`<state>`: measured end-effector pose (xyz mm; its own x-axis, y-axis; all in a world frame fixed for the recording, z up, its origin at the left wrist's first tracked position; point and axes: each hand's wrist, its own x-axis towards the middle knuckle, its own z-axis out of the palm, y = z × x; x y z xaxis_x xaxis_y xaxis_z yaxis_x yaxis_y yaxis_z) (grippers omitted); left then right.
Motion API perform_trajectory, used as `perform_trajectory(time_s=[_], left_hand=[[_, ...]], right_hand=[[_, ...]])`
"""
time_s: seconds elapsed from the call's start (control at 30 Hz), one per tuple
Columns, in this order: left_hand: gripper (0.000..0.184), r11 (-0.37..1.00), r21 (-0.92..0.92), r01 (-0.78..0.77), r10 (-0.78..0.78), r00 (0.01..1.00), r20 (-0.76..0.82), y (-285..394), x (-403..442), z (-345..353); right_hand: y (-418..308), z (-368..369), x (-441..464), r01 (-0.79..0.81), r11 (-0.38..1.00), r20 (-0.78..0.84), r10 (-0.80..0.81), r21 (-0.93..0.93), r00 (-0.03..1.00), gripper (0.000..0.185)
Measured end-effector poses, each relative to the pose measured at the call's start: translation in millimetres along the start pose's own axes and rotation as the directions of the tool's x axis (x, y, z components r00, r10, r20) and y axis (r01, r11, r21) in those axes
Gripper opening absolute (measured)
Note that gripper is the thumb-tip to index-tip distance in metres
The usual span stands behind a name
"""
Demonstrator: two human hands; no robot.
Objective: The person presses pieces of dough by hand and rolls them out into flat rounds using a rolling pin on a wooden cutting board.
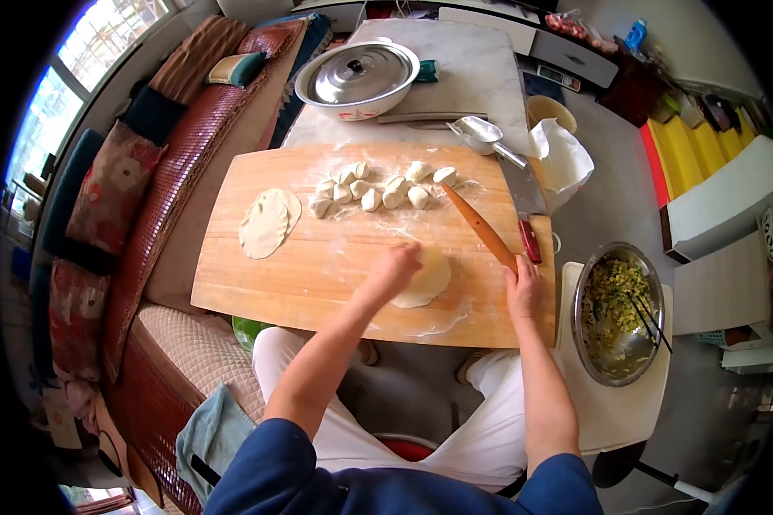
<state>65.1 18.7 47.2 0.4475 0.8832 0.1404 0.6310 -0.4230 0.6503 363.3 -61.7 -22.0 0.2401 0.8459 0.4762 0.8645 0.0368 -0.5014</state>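
Observation:
Over the upper left edge of a flat round of dough (429,279) is my left hand (393,269), fingers curled in; what they hold, if anything, is hidden. My right hand (524,287) grips the near end of a wooden rolling pin (481,225), which slants up and left across the board. The pin's far end is close to several small floured dough pieces (392,197). Flattened dough wrappers (264,230), partly overlapping, lie at the left of the wooden board (318,279). Flour is scattered over the board.
Behind the board stand a lidded metal basin (352,107) and a metal scoop (481,136). A red-handled knife (530,240) lies along the right edge. At the right is a steel bowl (618,343) of chopped filling with chopsticks. A sofa (172,180) runs along the left.

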Motion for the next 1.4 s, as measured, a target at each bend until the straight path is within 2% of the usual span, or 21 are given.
perform_trajectory(time_s=[0.03, 0.17, 0.23, 0.27, 0.3, 0.33, 0.37, 0.43, 0.47, 0.53, 0.63, 0.73, 0.77, 0.8, 0.87, 0.97, 1.07, 1.17, 1.27, 1.3, 1.4], left_hand=[[0.022, 0.999, 0.047, -0.027, 0.024, 0.998, 0.056, 18, 2, 3], [0.019, 0.984, -0.177, -0.009, 0.002, 0.999, -0.045, 68, 25, -7], [0.018, 0.92, -0.392, 0.012, -0.084, 0.982, -0.168, 37, 45, 13], [0.009, 0.872, -0.488, 0.022, -0.158, 0.958, -0.24, 10, 51, 30], [0.009, 0.858, -0.513, 0.038, -0.213, 0.934, -0.287, -27, 52, 46], [0.01, 0.842, -0.537, 0.054, -0.268, 0.906, -0.329, -63, 48, 52], [0.011, 0.739, -0.669, 0.085, -0.368, 0.882, -0.294, -85, 38, 49], [0.014, 0.856, -0.461, 0.233, -0.403, 0.86, -0.313, -112, 11, 20], [0.015, 0.944, -0.058, 0.323, -0.323, 0.879, -0.352, -119, -1, 0], [0.02, 0.886, -0.217, 0.41, -0.459, 0.841, -0.285, -141, -21, -25], [0.023, 0.798, 0.258, 0.545, -0.326, 0.75, -0.576, -129, -45, -55], [0.025, 0.784, 0.534, 0.316, 0.004, 0.858, -0.514, -112, -45, -60], [0.021, 0.822, 0.54, 0.179, 0.078, 0.904, -0.419, -116, -44, -55], [0.016, 0.886, 0.447, 0.121, 0.063, 0.925, -0.376, -114, -44, -50], [0.013, 0.924, 0.366, 0.109, 0.052, 0.913, -0.404, -92, -45, -50], [0.013, 0.92, 0.391, 0.021, 0.07, 0.974, -0.216, -76, -61, -46], [0.015, 0.913, 0.402, 0.069, 0.071, 0.944, -0.323, -76, -71, -38], [0.016, 0.947, 0.32, -0.009, 0.019, 0.999, -0.029, -76, -85, -52], [0.015, 0.994, -0.089, 0.062, -0.088, 0.943, -0.322, -93, -78, -55], [0.023, 0.977, -0.051, 0.207, -0.212, 0.918, -0.336, -101, -73, -55], [0.05, 0.835, 0.428, 0.345, -0.17, 0.903, -0.395, -117, -57, -25]], right_hand=[[-1, 0, 1, 0.009, 1.0, -0.007, -0.009, -0.001, 1.0, 0.036], [-1, -2, 0, 0.039, 0.999, -0.022, -0.039, -0.009, 0.999, 0.038], [1, -2, -1, 0.06, 0.998, -0.031, -0.06, -0.007, 0.998, 0.039], [2, -3, 0, 0.047, 0.999, -0.022, -0.047, 0.0, 0.999, 0.039], [2, -2, 0, 0.031, 1.0, -0.014, -0.031, 0.007, 0.999, 0.038], [2, -1, -1, 0.012, 1.0, -0.004, -0.012, 0.014, 1.0, 0.038], [3, 1, -1, 0.038, 0.999, -0.035, -0.038, -0.008, 0.999, 0.038], [7, 4, -1, 0.022, 1.0, -0.033, -0.023, -0.007, 0.999, 0.038], [8, 6, -2, 0.012, 1.0, -0.031, -0.012, -0.007, 0.999, 0.038], [5, 4, -2, 0.016, 1.0, -0.038, -0.017, -0.01, 0.999, 0.038], [6, 4, -1, 0.021, 1.0, -0.041, -0.021, -0.007, 0.999, 0.038], [6, 5, -1, 0.038, 0.999, -0.049, -0.039, -0.01, 0.998, 0.037], [5, 4, -1, 0.048, 0.999, -0.055, -0.049, -0.016, 0.997, 0.037], [5, 3, 0, 0.053, 0.998, -0.05, -0.054, -0.016, 0.997, 0.037], [6, 2, 0, 0.057, 0.998, -0.041, -0.058, -0.017, 0.997, 0.037], [7, 4, -2, 0.033, 0.998, -0.036, -0.035, -0.055, 0.999, 0.038], [6, 4, -1, 0.043, 0.998, -0.045, -0.045, -0.041, 0.998, 0.038], [6, 1, -2, 0.039, 0.998, -0.018, -0.04, -0.038, 0.999, 0.04], [7, 4, -2, 0.068, 0.996, -0.076, -0.072, -0.05, 0.995, 0.038], [6, 4, -2, 0.057, 0.997, -0.06, -0.06, -0.054, 0.996, 0.038], [5, 1, 1, 0.047, 0.997, -0.038, -0.049, -0.056, 0.998, 0.038]])
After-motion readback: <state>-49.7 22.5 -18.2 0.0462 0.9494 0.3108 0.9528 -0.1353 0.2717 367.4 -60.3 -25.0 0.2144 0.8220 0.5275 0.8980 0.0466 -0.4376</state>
